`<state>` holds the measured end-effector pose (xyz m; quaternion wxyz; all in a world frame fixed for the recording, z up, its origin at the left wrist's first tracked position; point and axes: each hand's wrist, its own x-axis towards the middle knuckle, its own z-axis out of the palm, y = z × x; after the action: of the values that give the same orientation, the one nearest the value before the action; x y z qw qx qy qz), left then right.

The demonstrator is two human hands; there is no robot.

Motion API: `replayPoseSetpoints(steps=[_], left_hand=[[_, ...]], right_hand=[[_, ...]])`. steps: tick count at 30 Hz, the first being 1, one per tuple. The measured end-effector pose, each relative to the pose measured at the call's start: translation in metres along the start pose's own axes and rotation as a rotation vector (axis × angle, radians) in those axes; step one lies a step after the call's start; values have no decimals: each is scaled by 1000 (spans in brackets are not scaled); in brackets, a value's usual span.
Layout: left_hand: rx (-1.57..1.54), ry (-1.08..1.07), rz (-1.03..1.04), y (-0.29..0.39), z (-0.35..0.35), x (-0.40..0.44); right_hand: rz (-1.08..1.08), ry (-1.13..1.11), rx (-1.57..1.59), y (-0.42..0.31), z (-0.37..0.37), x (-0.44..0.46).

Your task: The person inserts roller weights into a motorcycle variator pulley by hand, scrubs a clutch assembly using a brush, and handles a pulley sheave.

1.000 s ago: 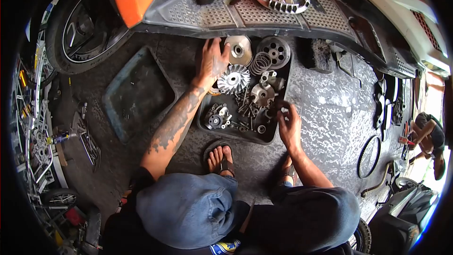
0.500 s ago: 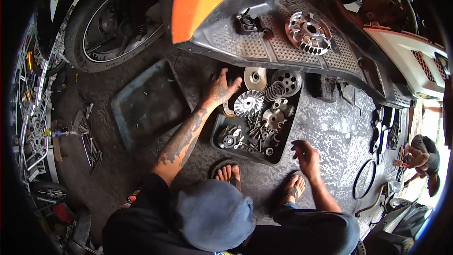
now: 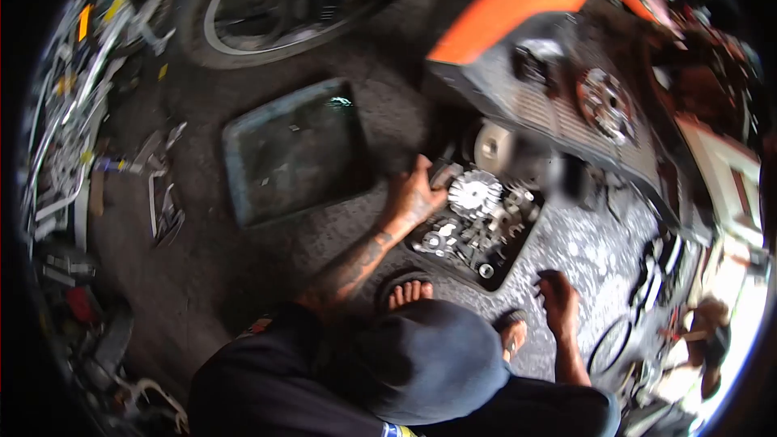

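My left hand (image 3: 414, 197) is at the left rim of the parts tray (image 3: 513, 273), beside the silver finned fan wheel (image 3: 475, 194). Its fingers are apart, with nothing seen in them. Behind the fan wheel lies a round metal disc (image 3: 493, 146). Bolts and small metal parts (image 3: 465, 247) fill the front of the tray. Over the floor to the tray's right hangs my right hand (image 3: 560, 298), empty, its fingers loosely curled and apart. A toothed metal wheel (image 3: 605, 105) rests on the scooter's footboard (image 3: 550, 117). The view is blurred by motion.
A second, shallow tray (image 3: 301, 154) lies on the floor at the left, near a wheel (image 3: 267, 8). Tools (image 3: 166, 202) lie farther left. A belt (image 3: 611, 346) is on the floor at the right. Another person (image 3: 708, 344) crouches at the far right.
The view has swung left, so the trays and scooter appear farther right. My right hand has drawn away from the tray's right rim. My left hand is nearer the tray's left rim.
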<state>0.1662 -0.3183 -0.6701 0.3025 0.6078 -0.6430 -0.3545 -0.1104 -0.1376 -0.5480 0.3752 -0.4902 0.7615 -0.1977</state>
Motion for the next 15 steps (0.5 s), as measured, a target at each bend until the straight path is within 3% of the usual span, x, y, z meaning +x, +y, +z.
replayPoseSetpoints(steps=[2, 7, 10, 12, 14, 15], left_hand=[[-88, 85, -10, 7, -14, -14], [-347, 36, -5, 38, -58, -45], [-756, -255, 1, 50, -37, -63], [-714, -484, 19, 70, -19, -72], [-932, -641, 86, 90, 15, -83], [-934, -697, 75, 95, 28, -88]], right_hand=[[69, 26, 58, -11, -4, -1], [-253, -10, 235, 16, -5, 18], [-327, -123, 325, -22, 7, 18], [-335, -205, 585, -30, 14, 19], [-422, -192, 565, -41, 15, 20], [-361, -77, 416, -39, 9, 18]])
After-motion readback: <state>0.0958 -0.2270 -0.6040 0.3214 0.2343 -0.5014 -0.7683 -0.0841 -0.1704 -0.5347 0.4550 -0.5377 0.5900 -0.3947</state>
